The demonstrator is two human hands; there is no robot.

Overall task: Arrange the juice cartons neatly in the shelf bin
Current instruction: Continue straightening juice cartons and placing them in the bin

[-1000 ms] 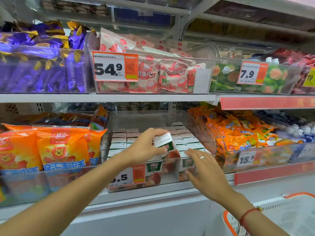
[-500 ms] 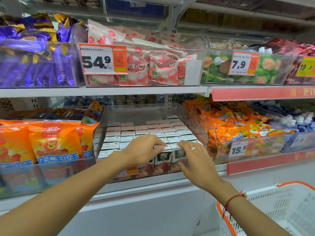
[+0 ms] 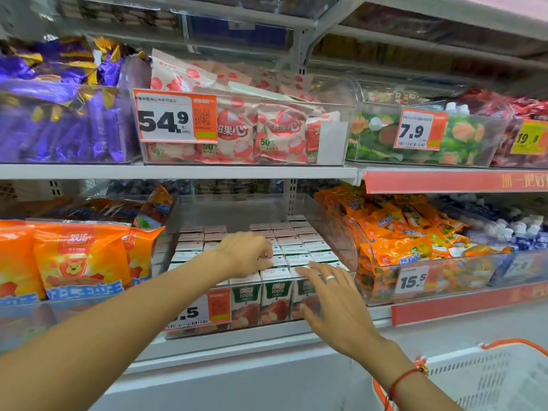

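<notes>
The left hand covers the tops of several juice cartons beneath its curled fingers, so whether those fingers grip one cannot be told. The forearm hides the first digits of the price tag on the clear shelf bin, leaving only ".5". Right of the right hand's fingers, a white basket is cut by the frame edge. Carton-top print is too small to read.

Clear glossy plastic shelf bin, matt paperboard juice cartons
</notes>
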